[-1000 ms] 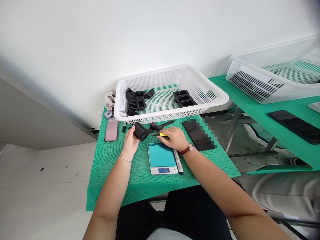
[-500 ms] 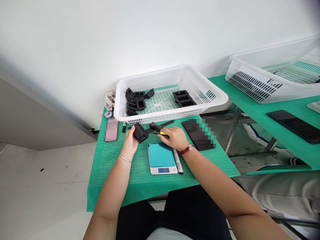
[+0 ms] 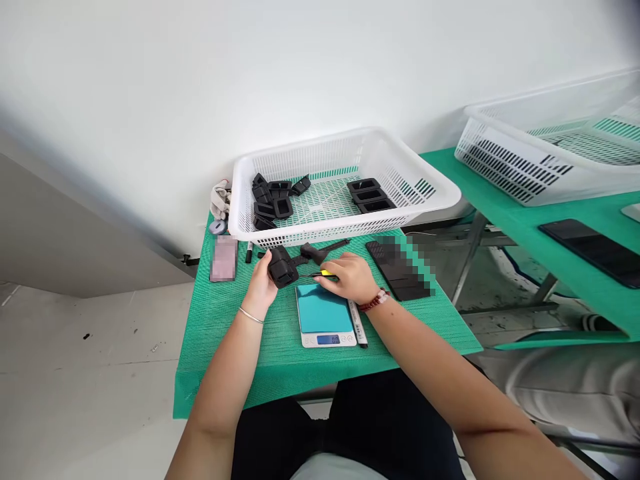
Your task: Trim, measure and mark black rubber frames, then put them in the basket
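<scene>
Closed round a black moulded part (image 3: 283, 268), my left hand (image 3: 261, 283) holds it over the green table, left of the scale. My right hand (image 3: 350, 279) grips a thin cutter with a yellow handle (image 3: 327, 273); its tip points left, close to the part's right side. Just beyond the cutter lies a black piece with a long narrow arm (image 3: 316, 253). The digital scale (image 3: 326, 311) with a teal plate sits below both hands. A white basket (image 3: 310, 235) behind holds several black parts (image 3: 281, 208).
A white marker (image 3: 358, 327) lies right of the scale, and a dark tablet-like object (image 3: 400, 277) farther right. At left are a pinkish phone (image 3: 223, 259) and a small black marker (image 3: 249, 253). Another basket (image 3: 515, 167) and a black phone (image 3: 590, 250) stand on the right table.
The black part has turned slightly in my left hand. The cutter in my right hand has shifted a little down, its tip now lower beside the part. The whole view has moved slightly.
</scene>
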Demonstrator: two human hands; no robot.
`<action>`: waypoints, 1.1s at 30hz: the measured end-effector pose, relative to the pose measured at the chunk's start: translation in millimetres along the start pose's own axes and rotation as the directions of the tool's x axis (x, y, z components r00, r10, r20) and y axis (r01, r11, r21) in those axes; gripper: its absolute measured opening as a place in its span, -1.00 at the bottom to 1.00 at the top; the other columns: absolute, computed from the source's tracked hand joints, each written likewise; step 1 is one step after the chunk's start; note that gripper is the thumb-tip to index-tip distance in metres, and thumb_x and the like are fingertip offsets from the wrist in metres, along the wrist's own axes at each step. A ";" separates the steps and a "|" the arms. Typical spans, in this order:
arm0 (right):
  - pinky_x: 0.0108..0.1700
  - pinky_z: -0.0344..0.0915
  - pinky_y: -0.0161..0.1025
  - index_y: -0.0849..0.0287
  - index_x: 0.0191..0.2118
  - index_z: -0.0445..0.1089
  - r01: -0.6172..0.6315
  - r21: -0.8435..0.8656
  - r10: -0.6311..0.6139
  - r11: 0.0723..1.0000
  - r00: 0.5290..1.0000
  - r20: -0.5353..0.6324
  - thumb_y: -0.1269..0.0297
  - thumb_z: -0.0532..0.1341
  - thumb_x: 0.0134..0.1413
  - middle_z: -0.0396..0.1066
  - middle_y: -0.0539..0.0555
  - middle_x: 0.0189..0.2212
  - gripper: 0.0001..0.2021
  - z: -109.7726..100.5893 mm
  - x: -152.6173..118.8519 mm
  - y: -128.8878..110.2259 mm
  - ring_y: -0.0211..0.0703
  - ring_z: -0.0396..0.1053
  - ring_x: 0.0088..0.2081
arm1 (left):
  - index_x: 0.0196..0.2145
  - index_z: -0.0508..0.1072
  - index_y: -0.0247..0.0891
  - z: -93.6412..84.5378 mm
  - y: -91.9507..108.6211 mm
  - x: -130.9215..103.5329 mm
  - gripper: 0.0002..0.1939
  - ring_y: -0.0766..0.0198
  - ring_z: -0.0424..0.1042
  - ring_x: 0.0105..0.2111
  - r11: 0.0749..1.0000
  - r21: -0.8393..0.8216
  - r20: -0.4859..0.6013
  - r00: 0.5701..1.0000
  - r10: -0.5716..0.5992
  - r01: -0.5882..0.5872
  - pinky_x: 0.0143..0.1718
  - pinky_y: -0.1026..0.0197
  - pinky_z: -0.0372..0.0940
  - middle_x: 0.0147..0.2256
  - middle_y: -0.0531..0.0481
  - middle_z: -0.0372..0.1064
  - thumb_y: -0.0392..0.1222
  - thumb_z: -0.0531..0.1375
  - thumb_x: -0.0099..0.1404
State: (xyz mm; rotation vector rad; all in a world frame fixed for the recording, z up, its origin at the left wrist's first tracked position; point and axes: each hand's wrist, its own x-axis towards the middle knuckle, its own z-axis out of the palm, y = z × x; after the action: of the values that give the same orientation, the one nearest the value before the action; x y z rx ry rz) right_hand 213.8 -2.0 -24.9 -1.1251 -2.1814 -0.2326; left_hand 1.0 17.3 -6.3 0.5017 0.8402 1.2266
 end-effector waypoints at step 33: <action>-0.43 0.00 -0.24 0.18 -0.46 0.40 -0.125 -0.084 0.116 0.989 0.988 -0.107 0.08 0.13 0.15 0.37 0.00 -0.66 -0.70 -7.1 -0.6 6.4 -0.28 0.20 -0.61 | -0.49 0.43 -0.31 -3.3 2.3 -10.3 -0.70 0.32 0.35 -0.59 0.961 0.192 0.171 0.958 -0.230 0.197 -0.56 0.26 0.19 -0.56 0.02 0.37 -0.01 0.36 0.00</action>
State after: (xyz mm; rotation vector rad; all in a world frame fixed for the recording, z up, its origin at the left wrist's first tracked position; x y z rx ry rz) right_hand 222.4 -1.6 -20.7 -1.2629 -2.0230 -0.3314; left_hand -4.0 7.9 -3.7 0.6415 0.8167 0.8946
